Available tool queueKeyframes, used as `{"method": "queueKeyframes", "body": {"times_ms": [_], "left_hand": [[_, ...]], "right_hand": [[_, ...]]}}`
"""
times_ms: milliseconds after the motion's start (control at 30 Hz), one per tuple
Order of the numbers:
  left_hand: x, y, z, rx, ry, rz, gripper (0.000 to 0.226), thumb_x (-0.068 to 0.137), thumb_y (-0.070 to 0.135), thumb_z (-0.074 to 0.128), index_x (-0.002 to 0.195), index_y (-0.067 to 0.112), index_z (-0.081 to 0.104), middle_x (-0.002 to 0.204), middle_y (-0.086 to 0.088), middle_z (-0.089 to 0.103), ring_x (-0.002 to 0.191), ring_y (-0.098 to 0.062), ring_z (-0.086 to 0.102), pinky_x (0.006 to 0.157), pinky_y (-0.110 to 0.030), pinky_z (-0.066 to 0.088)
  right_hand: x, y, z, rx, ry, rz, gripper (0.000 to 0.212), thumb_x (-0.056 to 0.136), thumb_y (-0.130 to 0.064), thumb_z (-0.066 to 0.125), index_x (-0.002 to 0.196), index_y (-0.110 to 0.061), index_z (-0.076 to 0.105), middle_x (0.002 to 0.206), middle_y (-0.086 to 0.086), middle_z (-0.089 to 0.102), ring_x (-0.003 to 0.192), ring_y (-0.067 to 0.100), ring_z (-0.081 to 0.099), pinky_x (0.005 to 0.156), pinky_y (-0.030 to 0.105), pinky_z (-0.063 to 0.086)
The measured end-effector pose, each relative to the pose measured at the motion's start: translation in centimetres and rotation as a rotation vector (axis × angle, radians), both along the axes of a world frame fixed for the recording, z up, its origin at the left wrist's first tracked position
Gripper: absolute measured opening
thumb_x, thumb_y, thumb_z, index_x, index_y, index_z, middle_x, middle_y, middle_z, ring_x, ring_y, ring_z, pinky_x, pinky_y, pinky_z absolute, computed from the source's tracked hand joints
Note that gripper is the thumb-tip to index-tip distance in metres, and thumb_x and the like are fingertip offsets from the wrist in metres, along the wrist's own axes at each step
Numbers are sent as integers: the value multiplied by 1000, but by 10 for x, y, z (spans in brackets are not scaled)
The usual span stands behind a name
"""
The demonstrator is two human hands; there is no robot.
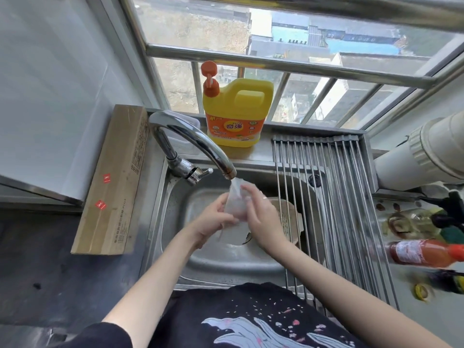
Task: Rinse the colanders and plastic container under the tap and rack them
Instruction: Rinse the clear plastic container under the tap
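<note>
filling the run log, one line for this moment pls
step: rinsing | item: plastic container under tap | hands: left and right grip it | rack: bare

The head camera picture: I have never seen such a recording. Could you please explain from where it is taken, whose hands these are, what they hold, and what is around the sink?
There is no machine here. One wide-angle camera sits on a person's head and looks down at the person's own bare hands. The left hand and the right hand together hold a clear plastic container in their grip, under water running from the tap, above the steel sink. A metal rack of rods lies across the sink's right part. A yellow detergent jug stands on the ledge behind. A cardboard box lies at the left, and some bottles at the right.
</note>
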State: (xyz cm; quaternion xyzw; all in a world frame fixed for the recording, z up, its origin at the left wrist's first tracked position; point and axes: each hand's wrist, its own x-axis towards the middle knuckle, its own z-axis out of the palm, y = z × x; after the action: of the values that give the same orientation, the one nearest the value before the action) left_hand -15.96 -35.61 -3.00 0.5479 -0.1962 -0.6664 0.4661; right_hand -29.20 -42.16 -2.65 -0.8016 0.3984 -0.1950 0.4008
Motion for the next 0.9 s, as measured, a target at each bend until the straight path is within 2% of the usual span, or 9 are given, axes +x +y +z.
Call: {"method": "queueKeyframes", "body": {"times_ms": [100, 200, 300, 367, 433, 600, 667, 800, 900], "left_hand": [[-10, -3, 0, 5, -14, 134, 34, 94, 10, 52, 126, 21, 53, 118, -9, 66, 100, -16, 64, 89, -34, 52], [-11, 2, 1, -3, -70, 37, 26, 96, 12, 52, 117, 26, 53, 105, 0, 69, 87, -13, 68, 79, -29, 57], [-3, 11, 0, -47, -37, -16, 32, 91, 6, 57, 118, 21, 53, 104, 0, 71, 93, -18, 69, 81, -30, 56], [0, 12, 4, -66, -33, -36, 31, 89, 1, 57, 118, 12, 53, 97, -8, 73, 90, -20, 70, 80, -28, 56], [2, 15, 6, -75, -6, -67, 31, 88, -3, 57, 117, 8, 54, 94, -11, 72, 86, -20, 71, 79, -28, 57], [28, 20, 9, -110, 152, 62, 50, 68, 22, 79, 114, 11, 64, 95, -11, 73, 89, -22, 70, 85, -37, 57], [36, 25, 7, -136, 308, 161, 36, 66, 19, 75, 102, 16, 73, 86, -10, 74, 81, -19, 72, 76, -33, 59], [33, 37, -1, -144, 462, 155, 37, 66, 10, 72, 103, 14, 74, 80, -15, 73, 79, -22, 72, 76, -33, 58], [33, 45, -3, -142, 352, 70, 46, 55, 15, 89, 98, 18, 75, 83, -11, 74, 83, -21, 72, 88, -34, 55]], "right_hand": [[10, 8, -17, -178, 131, 133, 46, 97, -22, 28, 133, -3, 50, 137, 16, 52, 132, 33, 40, 114, 40, 27], [18, -10, -15, 63, 233, 64, 49, 99, -30, 26, 144, -15, 39, 148, 5, 42, 139, 22, 33, 117, 38, 17], [38, -37, -10, 466, 342, 20, 53, 97, -43, 26, 137, -18, 49, 142, 4, 49, 135, 25, 39, 112, 45, 28], [51, -47, -8, 532, 371, -22, 54, 94, -40, 26, 120, -7, 59, 120, 11, 61, 121, 33, 51, 99, 41, 37], [55, -52, -8, 470, 447, -76, 44, 99, -29, 28, 114, -2, 60, 117, 15, 62, 112, 34, 54, 90, 38, 41], [32, -48, -7, 650, -16, -339, 31, 95, -38, 45, 102, -23, 71, 98, -3, 69, 94, 18, 59, 73, 28, 46], [23, -48, -12, 826, -165, -328, 31, 95, -44, 45, 101, -30, 73, 108, -1, 69, 101, 19, 62, 76, 29, 48], [21, -44, -25, 1023, -122, -374, 52, 86, -61, 44, 125, -30, 61, 126, 2, 62, 112, 23, 59, 94, 47, 47], [22, -46, -24, 1184, -60, -464, 53, 85, -59, 46, 125, -25, 57, 126, 3, 59, 113, 28, 55, 93, 56, 42]]}}
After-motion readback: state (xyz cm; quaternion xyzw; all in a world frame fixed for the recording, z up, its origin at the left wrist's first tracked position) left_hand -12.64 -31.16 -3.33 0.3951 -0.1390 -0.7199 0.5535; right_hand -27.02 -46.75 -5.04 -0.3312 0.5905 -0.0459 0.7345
